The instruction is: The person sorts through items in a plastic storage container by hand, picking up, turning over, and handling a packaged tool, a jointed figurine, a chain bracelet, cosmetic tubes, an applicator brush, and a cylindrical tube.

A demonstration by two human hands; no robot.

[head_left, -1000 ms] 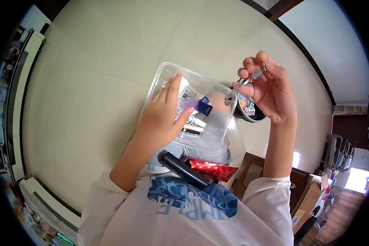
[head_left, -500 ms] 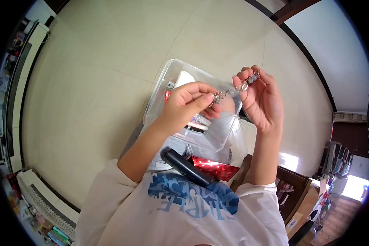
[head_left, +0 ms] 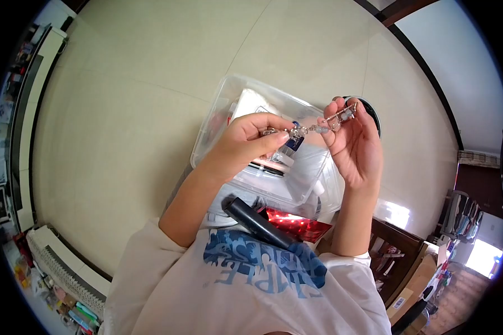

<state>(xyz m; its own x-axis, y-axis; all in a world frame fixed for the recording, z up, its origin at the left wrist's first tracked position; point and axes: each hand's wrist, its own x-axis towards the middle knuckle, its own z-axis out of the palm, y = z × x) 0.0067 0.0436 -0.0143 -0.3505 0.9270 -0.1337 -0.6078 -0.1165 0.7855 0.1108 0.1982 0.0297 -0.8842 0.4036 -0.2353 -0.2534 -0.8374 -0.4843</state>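
Head view, looking down over the person's chest. The clear plastic box [head_left: 313,184] serves as the landmark for all places given here. A beaded metal chain [head_left: 313,126] is stretched level above the box, near its far rim, between the two hands. The left hand [head_left: 251,142] hangs over the left half of the box, fingers curled inward, thumb and forefinger pinched narrowly on the chain's left end, where a small metal piece shows. The right hand [head_left: 352,142] stands over the right edge of the box, palm turned toward the left hand, fingertips closed on the chain's right end with its pale beads; the remaining fingers are bent loosely. The chain touches neither the box nor its contents.

Inside the box, under the hands, lie a white packet [head_left: 251,106] toward the far left corner, a small blue item [head_left: 296,143] just below the chain, and a dark bar near the middle; finer detail cannot be made out through the plastic. A dark round container [head_left: 371,114] shows just beyond the right hand, at the far right corner of the box. On the near side of the box, against the person's shirt, lie a black cylinder [head_left: 257,223] and, just to its right, a shiny red foil piece [head_left: 296,226]. The box appears held over the tiled floor [head_left: 123,100], which spreads to its left and beyond it.
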